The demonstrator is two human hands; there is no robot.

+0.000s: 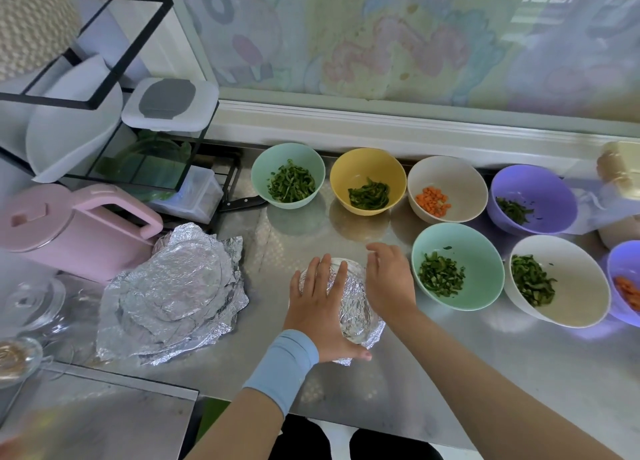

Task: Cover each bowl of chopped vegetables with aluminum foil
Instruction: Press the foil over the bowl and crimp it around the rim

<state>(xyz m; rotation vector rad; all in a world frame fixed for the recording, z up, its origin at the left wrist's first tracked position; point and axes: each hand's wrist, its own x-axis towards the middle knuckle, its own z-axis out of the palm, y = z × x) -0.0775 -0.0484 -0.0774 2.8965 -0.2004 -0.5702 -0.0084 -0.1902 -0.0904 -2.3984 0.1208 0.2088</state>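
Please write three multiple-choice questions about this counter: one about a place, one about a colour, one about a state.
1. Where does the pile of foil sheets lie?
A) left of the foil-covered bowl
B) behind the purple bowls
C) on the rack

2. What colour is the back-row bowl between the mint bowl and the carrot bowl?
A) purple
B) yellow
C) pink

3. In what state is the bowl under the left hand?
A) uncovered
B) overturned
C) wrapped in foil

Answers: 1 A, it sits by the pink kettle; 2 B, the yellow bowl stands second there; 3 C, foil hides its contents.
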